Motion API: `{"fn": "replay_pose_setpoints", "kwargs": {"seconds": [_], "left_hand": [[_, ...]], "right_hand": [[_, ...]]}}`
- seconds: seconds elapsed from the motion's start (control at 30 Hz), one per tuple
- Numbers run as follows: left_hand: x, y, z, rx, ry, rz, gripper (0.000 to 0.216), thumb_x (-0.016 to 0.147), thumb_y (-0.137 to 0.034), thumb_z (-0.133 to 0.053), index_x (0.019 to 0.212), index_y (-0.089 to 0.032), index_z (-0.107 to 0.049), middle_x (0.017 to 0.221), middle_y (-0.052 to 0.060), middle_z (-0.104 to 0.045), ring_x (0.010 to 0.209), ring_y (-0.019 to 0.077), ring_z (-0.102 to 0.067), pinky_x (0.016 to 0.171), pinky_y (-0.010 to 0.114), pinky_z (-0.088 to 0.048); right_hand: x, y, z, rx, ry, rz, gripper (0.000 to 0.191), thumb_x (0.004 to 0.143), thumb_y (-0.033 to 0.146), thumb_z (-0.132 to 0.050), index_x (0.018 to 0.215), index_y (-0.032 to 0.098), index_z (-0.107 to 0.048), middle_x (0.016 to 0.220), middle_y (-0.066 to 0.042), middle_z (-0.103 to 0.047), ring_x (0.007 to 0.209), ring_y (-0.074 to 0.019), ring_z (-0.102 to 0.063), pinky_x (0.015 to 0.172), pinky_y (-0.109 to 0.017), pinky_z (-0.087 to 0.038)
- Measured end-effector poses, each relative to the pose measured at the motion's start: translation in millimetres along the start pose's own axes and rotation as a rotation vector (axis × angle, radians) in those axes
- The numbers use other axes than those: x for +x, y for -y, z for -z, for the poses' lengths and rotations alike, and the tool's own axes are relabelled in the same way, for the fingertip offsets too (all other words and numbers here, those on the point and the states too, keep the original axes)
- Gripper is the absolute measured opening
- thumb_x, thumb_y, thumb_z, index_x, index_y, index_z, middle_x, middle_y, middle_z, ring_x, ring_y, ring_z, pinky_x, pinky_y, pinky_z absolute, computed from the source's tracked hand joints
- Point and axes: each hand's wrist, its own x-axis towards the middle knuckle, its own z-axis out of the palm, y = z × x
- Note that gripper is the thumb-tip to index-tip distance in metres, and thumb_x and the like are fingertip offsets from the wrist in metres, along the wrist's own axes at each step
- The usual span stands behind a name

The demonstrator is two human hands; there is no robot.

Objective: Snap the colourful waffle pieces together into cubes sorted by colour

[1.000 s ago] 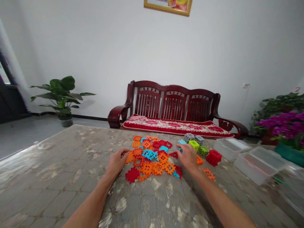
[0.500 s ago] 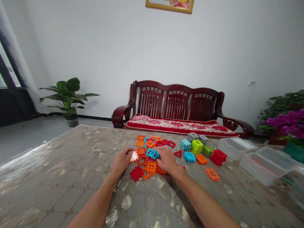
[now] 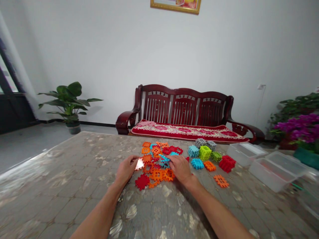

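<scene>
My right grip (image 3: 180, 168) is narrow, fingertips closed on a light-blue piece (image 3: 163, 158) that I see tipped at a slant over the middle of the spread of toothed tiles (image 3: 158, 175). From my feed, the fingers hide part of the piece, and more blue shows just under it. My left grip (image 3: 126, 170) sits at the left edge of the spread, thumb and forefinger near each other beside an orange tile (image 3: 140, 164) with a bright glare on it; I cannot tell whether they pinch it or only touch it. Near that hand, at the front of the spread, a red tile (image 3: 142, 182) lies flat, with window-cut orange tiles to its right. Beyond my right hand I have sorted-looking stacks: 2 grey ones (image 3: 205, 144) at the back, 2 light-blue ones (image 3: 193, 151), a lime one (image 3: 205, 153), a darker green one (image 3: 216, 156), an orange one (image 3: 209, 166) and a red one (image 3: 227, 164). A flat orange lattice tile (image 3: 221, 181) lies apart, nearer me. See-through boxes (image 3: 266, 181) stand farther right on the patterned surface (image 3: 62, 186), and a dark red wooden bench (image 3: 185, 108) stands behind.
</scene>
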Motion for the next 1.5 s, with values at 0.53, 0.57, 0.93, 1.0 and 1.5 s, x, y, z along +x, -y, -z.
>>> {"fn": "replay_pose_setpoints", "kwargs": {"seconds": [0.53,0.57,0.93,1.0,1.5], "left_hand": [[1,1,0,0.055,0.008,-0.007,0.036,0.083,-0.041,-0.046,0.1,-0.022,-0.072,0.093,0.003,-0.077,0.088,0.0211,-0.069,0.076,0.028,-0.049],[1,2,0,0.052,0.009,-0.007,0.036,0.083,-0.041,-0.046,0.1,-0.022,-0.072,0.093,0.003,-0.077,0.088,0.0212,-0.069,0.077,0.029,-0.049],[2,5,-2,0.049,0.002,-0.014,0.036,0.083,-0.042,-0.047,0.1,-0.022,-0.072,0.096,0.004,-0.077,0.09,0.0215,-0.069,0.079,0.029,-0.05],[3,6,-2,0.05,0.005,-0.019,0.037,0.083,-0.042,-0.047,0.101,-0.022,-0.072,0.096,0.004,-0.077,0.09,0.0217,-0.069,0.08,0.029,-0.05],[5,7,-2,0.055,0.024,-0.01,0.038,0.083,-0.042,-0.046,0.102,-0.021,-0.072,0.096,0.004,-0.077,0.091,0.0219,-0.069,0.079,0.029,-0.048]], "right_hand": [[-73,-67,8,0.327,-0.284,-0.253,0.052,0.069,0.007,-0.041,0.106,0.024,-0.072,0.112,-0.004,-0.073,0.112,-0.0216,-0.063,0.107,-0.043,-0.044],[-73,-63,10,0.315,-0.276,-0.236,0.048,0.072,0.009,-0.043,0.107,0.024,-0.072,0.112,-0.005,-0.072,0.111,-0.0226,-0.063,0.106,-0.043,-0.045],[-78,-40,21,0.147,-0.034,-0.037,0.038,0.077,0.025,-0.069,0.115,0.028,-0.07,0.125,-0.004,-0.068,0.12,-0.025,-0.055,0.105,-0.044,-0.039],[-78,-40,20,0.162,-0.048,-0.033,0.027,0.083,0.027,-0.066,0.109,0.029,-0.072,0.12,-0.003,-0.071,0.116,-0.0237,-0.057,0.103,-0.043,-0.04],[-69,-71,2,0.456,-0.231,-0.366,0.041,0.091,0.042,-0.049,0.119,0.02,-0.069,0.104,-0.009,-0.075,0.095,-0.0247,-0.069,0.088,-0.039,-0.053]]}}
